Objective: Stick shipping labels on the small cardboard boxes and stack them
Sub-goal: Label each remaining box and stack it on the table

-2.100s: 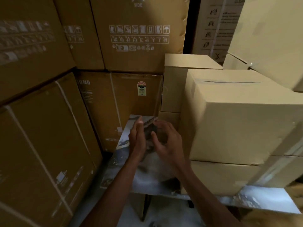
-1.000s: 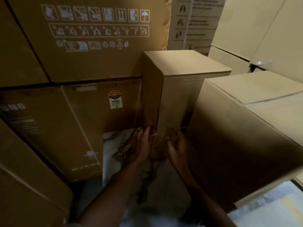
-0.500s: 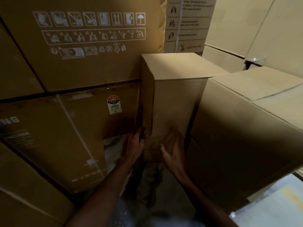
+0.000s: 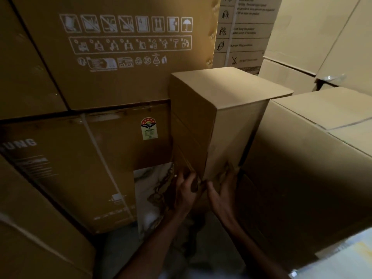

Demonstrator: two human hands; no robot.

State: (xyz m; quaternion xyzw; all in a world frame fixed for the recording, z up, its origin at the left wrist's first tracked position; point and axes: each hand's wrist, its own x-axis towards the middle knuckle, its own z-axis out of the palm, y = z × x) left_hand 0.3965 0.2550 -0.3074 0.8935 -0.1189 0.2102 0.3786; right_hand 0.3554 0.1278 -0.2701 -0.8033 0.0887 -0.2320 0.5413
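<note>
both hands at base of tall cardboard box [image 4: 231, 121]. left hand [image 4: 186, 190] fingers curl around its lower left corner; right hand [image 4: 223, 190] holds its lower front edge. box upright, between large printed carton [image 4: 120, 63] at left and wide plain box [image 4: 312, 158] at right. marbled surface [image 4: 150, 198] underneath.

Both forearms come up from the bottom edge of my view, bare, angled toward each other and meeting near centre. Left hand [image 4: 186, 190]: back toward me, fingers curled forward, thumb side turned inward; I can't make out the fingertips in the dim light. Right hand [image 4: 223, 190]: palm turned left and slightly up, thumb pointing toward the left hand, fingers [image 4: 231, 174] reaching upward and bent at the tips. The two hands sit just beside each other, thumbs nearly touching. Wrists roughly level, both slightly flexed.
</note>
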